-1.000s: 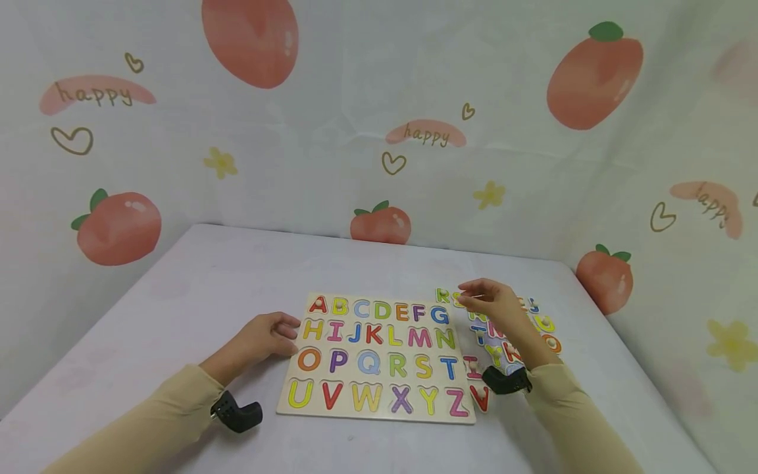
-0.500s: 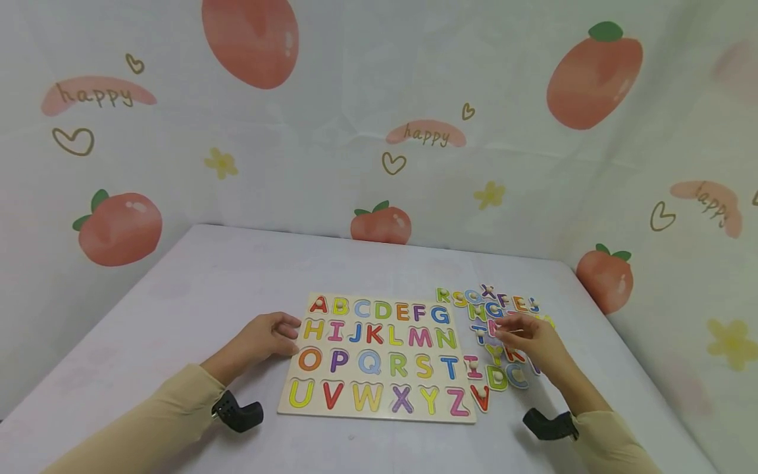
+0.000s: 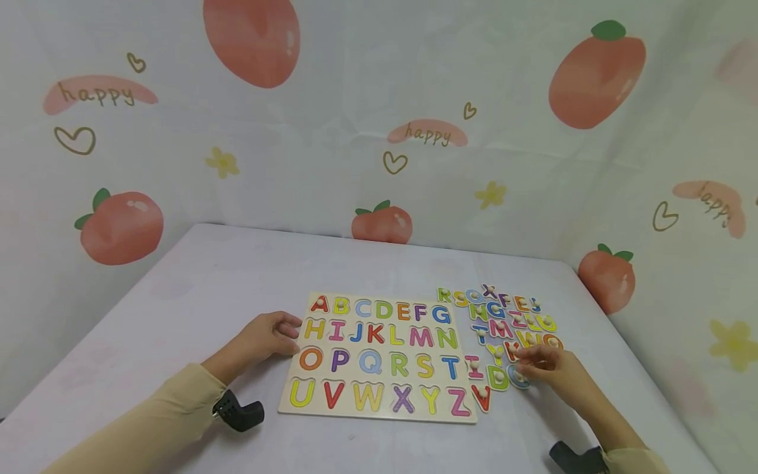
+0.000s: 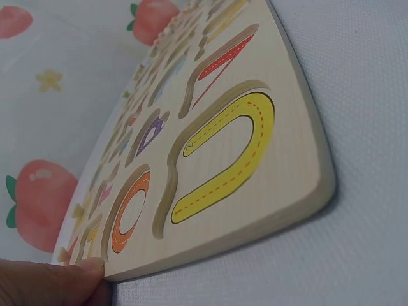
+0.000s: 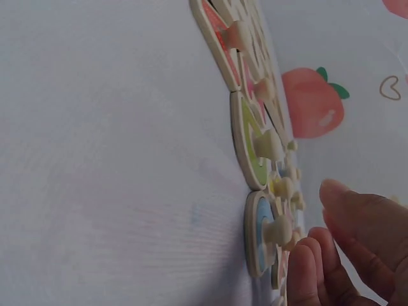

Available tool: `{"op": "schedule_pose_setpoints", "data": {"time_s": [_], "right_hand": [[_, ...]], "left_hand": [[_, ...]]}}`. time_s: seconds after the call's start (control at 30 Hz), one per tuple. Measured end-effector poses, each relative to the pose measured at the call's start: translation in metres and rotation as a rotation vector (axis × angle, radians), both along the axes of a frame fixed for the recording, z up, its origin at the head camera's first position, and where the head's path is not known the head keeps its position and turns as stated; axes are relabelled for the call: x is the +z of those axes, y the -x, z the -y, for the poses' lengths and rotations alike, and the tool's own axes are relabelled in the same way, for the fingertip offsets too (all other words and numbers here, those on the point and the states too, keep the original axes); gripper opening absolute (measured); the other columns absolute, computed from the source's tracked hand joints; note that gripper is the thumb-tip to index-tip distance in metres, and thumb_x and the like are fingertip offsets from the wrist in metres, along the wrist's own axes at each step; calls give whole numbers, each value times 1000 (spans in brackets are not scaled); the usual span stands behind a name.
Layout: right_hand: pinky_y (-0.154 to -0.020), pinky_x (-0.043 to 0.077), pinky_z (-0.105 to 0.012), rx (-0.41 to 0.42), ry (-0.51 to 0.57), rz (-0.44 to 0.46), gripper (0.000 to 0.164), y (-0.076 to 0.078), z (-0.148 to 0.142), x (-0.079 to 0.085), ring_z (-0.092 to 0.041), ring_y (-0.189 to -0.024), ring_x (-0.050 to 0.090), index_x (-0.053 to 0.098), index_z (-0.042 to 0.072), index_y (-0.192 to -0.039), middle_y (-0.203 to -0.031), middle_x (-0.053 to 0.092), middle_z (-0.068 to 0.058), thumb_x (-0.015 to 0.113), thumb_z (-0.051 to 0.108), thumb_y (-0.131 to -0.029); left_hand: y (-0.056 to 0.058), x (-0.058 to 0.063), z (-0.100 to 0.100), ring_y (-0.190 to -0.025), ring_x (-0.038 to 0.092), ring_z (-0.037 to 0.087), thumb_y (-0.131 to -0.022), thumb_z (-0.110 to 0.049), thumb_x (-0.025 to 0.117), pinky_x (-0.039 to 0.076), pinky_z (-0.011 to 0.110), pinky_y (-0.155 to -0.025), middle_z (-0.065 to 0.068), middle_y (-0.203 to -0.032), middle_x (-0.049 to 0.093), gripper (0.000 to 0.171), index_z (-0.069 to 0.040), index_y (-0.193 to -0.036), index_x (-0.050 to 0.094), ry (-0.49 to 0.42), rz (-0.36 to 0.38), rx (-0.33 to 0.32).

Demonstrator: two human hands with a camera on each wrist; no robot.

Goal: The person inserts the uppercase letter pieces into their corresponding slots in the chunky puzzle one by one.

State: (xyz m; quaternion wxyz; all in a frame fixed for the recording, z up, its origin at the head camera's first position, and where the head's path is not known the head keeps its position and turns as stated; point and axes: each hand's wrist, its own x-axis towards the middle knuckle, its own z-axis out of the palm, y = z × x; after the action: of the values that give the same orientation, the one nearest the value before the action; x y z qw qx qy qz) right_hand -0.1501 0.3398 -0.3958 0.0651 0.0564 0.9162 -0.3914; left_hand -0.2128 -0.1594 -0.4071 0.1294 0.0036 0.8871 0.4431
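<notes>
My left hand (image 3: pixel 269 336) rests against the left edge of the wooden alphabet board (image 3: pixel 379 416), with the thumb (image 4: pixel 80 271) touching the edge near a corner. My right hand (image 3: pixel 553 372) hovers at the near right side of the loose knobbed letters. Its fingertips overlap the blue letter C (image 3: pixel 516 378) in the head view. In the right wrist view thumb and fingers stand apart beside the knob of that C (image 5: pixel 260 233), with nothing seen between them. The green letter D (image 3: pixel 497 378) lies just left of it. My right hand hides some pieces behind it.
Knobbed letters A (image 3: pixel 320 304) and B (image 3: pixel 341 305) sit in the board's top row; the other slots show printed letters. The red V (image 3: pixel 482 397) and pink I (image 3: pixel 475 367) lie along the board's right edge. A patterned cloth (image 3: pixel 331 178) hangs behind the table.
My right hand has moved from the far letters near S, across the M, toward the near right by the C, uncovering the middle of the pile. The left hand stays at the board's edge.
</notes>
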Motion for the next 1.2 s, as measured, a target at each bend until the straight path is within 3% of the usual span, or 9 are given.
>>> {"op": "schedule_pose_setpoints", "data": {"time_s": [0.33,0.77,1.2], "right_hand": [[-64,44,-24,-31,-37,37,40,-5,0,-7,-12,-77,56,68,-2,-106,-86,68,-1,79,26,-80],[-60,43,-25,-15,-53,58,35,-1,-1,-11,-13,-73,56,69,-4,-105,-84,68,-1,77,22,-82],[-64,48,-22,24,-127,34,33,5,4,13,-13,-74,57,70,-3,-101,-81,68,-1,77,23,-82]], "left_hand": [[0,0,-1,-82,58,17,-76,-7,76,51,30,-74,9,-98,63,51,1,-123,58,-4,4,-6],[0,1,0,-82,58,17,-76,-6,76,50,30,-73,10,-98,63,51,2,-123,58,-7,-6,-16],[1,1,1,-83,58,17,-75,-6,77,50,31,-74,9,-98,63,52,2,-123,58,3,-10,-12]]}}
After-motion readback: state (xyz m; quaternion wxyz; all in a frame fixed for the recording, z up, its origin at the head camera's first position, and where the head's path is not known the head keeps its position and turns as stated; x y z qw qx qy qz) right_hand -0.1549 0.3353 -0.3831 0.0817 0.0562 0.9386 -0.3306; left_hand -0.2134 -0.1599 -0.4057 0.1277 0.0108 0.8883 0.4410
